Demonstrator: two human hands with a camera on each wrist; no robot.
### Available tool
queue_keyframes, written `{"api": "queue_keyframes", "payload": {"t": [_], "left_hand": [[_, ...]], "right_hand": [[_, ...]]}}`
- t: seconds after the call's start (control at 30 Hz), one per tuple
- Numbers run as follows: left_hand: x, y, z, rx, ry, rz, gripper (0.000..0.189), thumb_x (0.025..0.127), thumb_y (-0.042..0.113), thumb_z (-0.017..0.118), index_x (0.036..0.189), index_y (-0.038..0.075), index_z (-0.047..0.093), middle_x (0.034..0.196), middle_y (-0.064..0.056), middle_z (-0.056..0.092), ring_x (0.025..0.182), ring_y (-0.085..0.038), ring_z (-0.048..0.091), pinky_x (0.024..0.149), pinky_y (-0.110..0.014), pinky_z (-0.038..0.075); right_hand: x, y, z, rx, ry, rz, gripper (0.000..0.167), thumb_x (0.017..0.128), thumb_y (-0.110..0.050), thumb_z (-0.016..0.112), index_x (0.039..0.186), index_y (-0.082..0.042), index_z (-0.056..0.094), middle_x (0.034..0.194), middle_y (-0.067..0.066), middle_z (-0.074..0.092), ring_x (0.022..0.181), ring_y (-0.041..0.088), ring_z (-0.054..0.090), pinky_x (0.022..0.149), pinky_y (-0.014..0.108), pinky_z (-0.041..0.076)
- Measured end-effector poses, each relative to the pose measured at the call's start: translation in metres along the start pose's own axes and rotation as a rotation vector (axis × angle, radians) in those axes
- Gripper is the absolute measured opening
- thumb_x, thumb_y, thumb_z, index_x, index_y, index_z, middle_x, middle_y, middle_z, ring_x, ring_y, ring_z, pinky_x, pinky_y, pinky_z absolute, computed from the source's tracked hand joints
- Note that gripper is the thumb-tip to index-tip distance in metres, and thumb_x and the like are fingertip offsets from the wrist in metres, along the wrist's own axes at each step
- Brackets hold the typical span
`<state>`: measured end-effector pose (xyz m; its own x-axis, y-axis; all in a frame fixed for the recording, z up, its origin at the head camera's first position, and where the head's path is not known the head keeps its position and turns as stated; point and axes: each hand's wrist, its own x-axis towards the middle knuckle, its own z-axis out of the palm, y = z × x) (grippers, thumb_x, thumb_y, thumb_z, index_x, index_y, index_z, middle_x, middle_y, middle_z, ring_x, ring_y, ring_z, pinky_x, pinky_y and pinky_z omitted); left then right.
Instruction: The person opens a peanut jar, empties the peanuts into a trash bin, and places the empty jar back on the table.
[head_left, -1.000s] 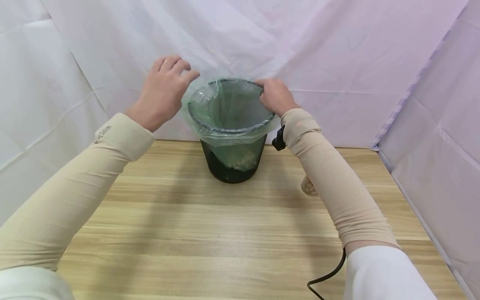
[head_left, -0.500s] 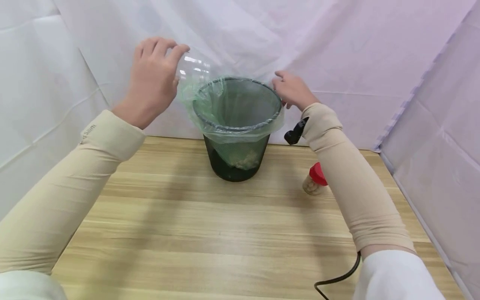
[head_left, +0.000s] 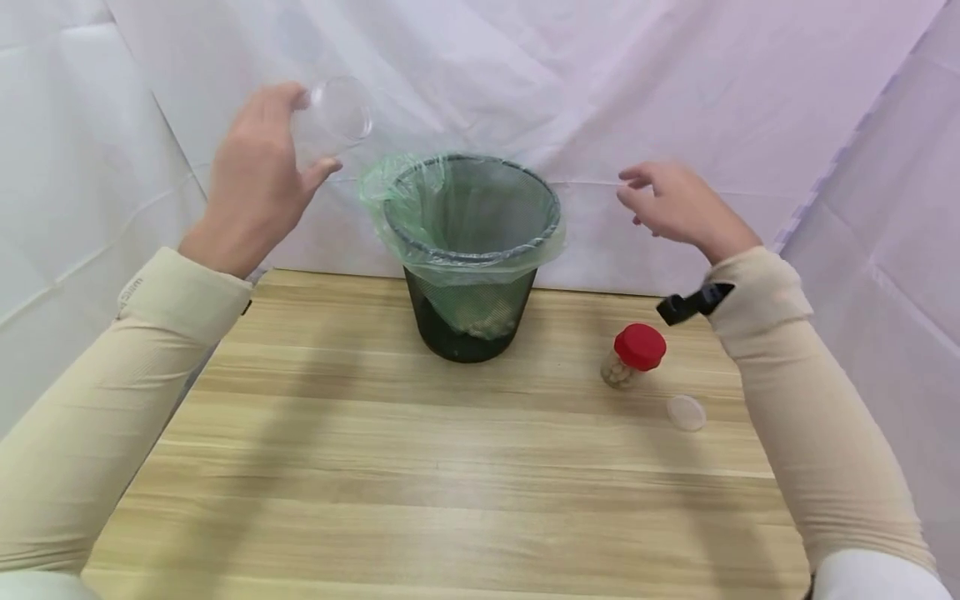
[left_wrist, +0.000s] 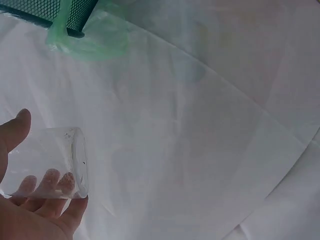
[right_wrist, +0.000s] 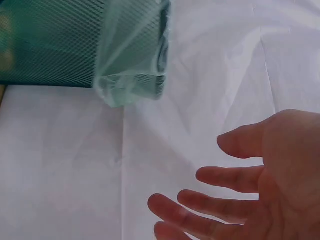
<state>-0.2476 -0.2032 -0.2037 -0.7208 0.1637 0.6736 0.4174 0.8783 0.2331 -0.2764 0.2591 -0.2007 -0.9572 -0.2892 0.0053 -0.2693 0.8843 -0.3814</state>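
While container (head_left: 341, 112) aloft, bag (head_left: 420, 204) in bin (head_left: 453, 343).

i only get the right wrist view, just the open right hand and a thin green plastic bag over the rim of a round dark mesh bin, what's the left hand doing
Observer: The left hand is holding a clear cylindrical container.

Operator: ok is it over the bin

Observer: No, the head view shows the container off to the left of the bin, apart from it.

Operator: anything sitting on the right side of the table

Observer: Yes, a clear jar with a red lid on it and pale pieces inside.
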Motion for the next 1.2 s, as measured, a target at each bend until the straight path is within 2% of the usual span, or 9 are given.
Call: {"api": "queue_keyframes", "payload": {"t": [0.1,0.17,0.3,0.4,0.6,0.8,0.9,1.07,1.2], "left_hand": [[-0.012,-0.01,0.005,-0.058,0.005,-0.039,0.071,0.095,0.012,0.084,0.151,-0.009,0.046,0.148,-0.03,0.057,0.138,-0.048,0.056,0.122,-0.054,0.044],[-0.024,-0.018,0.011,-0.094,0.008,-0.069,0.072,0.094,0.013,0.085,0.151,-0.009,0.045,0.145,-0.031,0.057,0.136,-0.05,0.057,0.119,-0.059,0.046],[-0.052,-0.034,0.032,-0.149,0.014,-0.128,0.072,0.092,0.014,0.087,0.147,-0.011,0.047,0.139,-0.034,0.059,0.13,-0.054,0.059,0.111,-0.064,0.048],[-0.077,-0.045,0.051,-0.176,0.01,-0.175,0.071,0.091,0.015,0.088,0.143,-0.013,0.049,0.134,-0.035,0.059,0.125,-0.056,0.058,0.107,-0.067,0.047],[-0.131,-0.063,0.083,-0.259,-0.095,-0.278,0.069,0.091,0.011,0.088,0.141,-0.014,0.048,0.131,-0.04,0.056,0.121,-0.056,0.052,0.101,-0.069,0.044],[-0.176,-0.072,0.108,-0.292,-0.202,-0.274,0.069,0.085,-0.001,0.089,0.137,-0.019,0.049,0.126,-0.043,0.057,0.118,-0.058,0.054,0.104,-0.07,0.044],[-0.189,-0.074,0.112,-0.299,-0.272,-0.304,0.07,0.083,-0.002,0.09,0.137,-0.021,0.05,0.125,-0.043,0.054,0.114,-0.056,0.053,0.101,-0.069,0.046],[-0.203,-0.077,0.112,-0.364,-0.416,-0.422,0.074,0.089,0.004,0.087,0.145,-0.019,0.045,0.138,-0.044,0.052,0.12,-0.06,0.058,0.104,-0.069,0.051],[-0.212,-0.079,0.112,-0.372,-0.473,-0.489,0.075,0.093,0.008,0.084,0.15,-0.014,0.041,0.14,-0.042,0.054,0.124,-0.058,0.059,0.106,-0.068,0.051]], "right_hand": [[-0.017,0.01,0.011,-0.064,0.013,-0.02,0.06,0.114,-0.033,0.043,0.16,0.006,0.044,0.158,0.034,0.051,0.132,0.053,0.06,0.11,0.066,0.05],[-0.027,0.015,0.019,-0.088,0.013,-0.023,0.06,0.113,-0.033,0.045,0.158,0.007,0.046,0.158,0.034,0.05,0.136,0.055,0.057,0.118,0.07,0.041],[-0.042,0.023,0.036,-0.077,0.012,-0.034,0.057,0.113,-0.029,0.048,0.155,0.009,0.048,0.158,0.034,0.05,0.123,0.057,0.066,0.114,0.069,0.046],[-0.052,0.029,0.047,-0.052,0.009,-0.024,0.055,0.113,-0.027,0.05,0.155,0.009,0.048,0.157,0.035,0.05,0.12,0.056,0.067,0.11,0.069,0.049],[-0.066,0.039,0.064,-0.01,-0.021,0.016,0.055,0.113,-0.026,0.052,0.156,0.008,0.047,0.158,0.034,0.049,0.12,0.053,0.067,0.106,0.069,0.052],[-0.074,0.056,0.077,0.011,-0.05,0.05,0.056,0.113,-0.026,0.05,0.156,0.01,0.045,0.159,0.035,0.047,0.125,0.054,0.065,0.107,0.069,0.051],[-0.08,0.066,0.085,0.025,-0.054,0.062,0.057,0.113,-0.026,0.05,0.156,0.011,0.045,0.157,0.036,0.048,0.125,0.055,0.065,0.107,0.069,0.051],[-0.089,0.08,0.101,0.042,-0.081,0.111,0.059,0.113,-0.029,0.051,0.157,0.011,0.043,0.157,0.038,0.047,0.128,0.056,0.063,0.103,0.07,0.054],[-0.092,0.088,0.113,0.015,-0.089,0.102,0.06,0.112,-0.029,0.055,0.156,0.011,0.045,0.155,0.039,0.05,0.127,0.056,0.063,0.101,0.069,0.055]]}}
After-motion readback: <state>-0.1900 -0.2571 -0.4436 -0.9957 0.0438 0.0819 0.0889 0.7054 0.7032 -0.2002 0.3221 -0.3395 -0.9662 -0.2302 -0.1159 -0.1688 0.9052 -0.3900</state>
